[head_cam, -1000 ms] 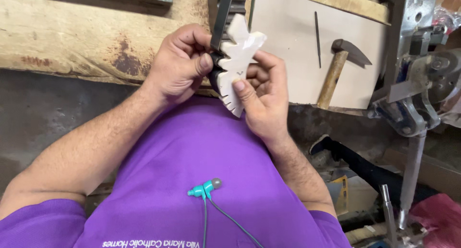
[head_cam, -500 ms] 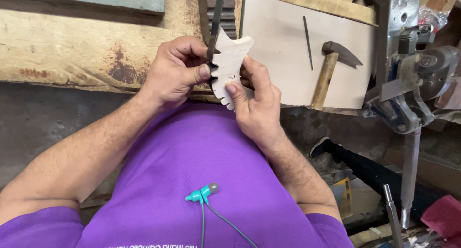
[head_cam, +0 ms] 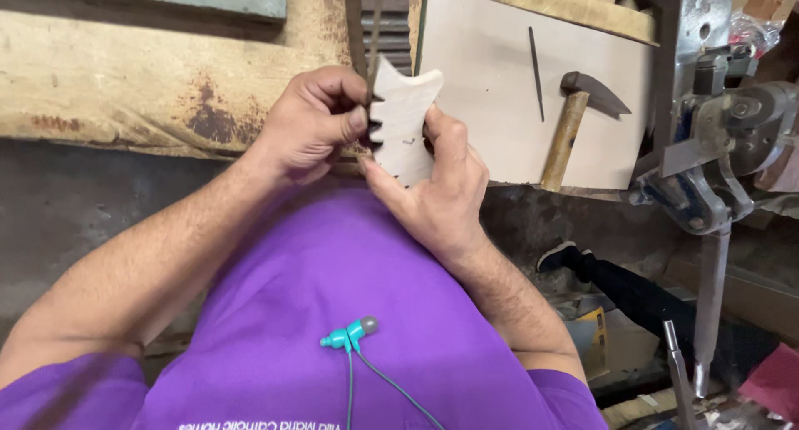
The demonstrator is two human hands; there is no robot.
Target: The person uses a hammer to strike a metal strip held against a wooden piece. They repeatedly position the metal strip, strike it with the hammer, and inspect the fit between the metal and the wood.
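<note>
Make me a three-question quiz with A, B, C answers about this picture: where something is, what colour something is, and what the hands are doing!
1. Where does the hammer lie?
A. On the pale board
B. On the person's lap
C. In the left hand

2. What colour is the shirt?
A. Green
B. Purple
C. Orange

3. How is the white toothed piece held?
A. It lies alone on the bench
B. One hand only holds it
C. Both hands grip it

Answers:
1. A: the hammer rests on the pale board, beside a thin dark rod.
2. B: the shirt is purple, with a teal earbud lying on it.
3. C: the left hand pinches the piece at its notched edge and the right hand grips the other side.
</note>
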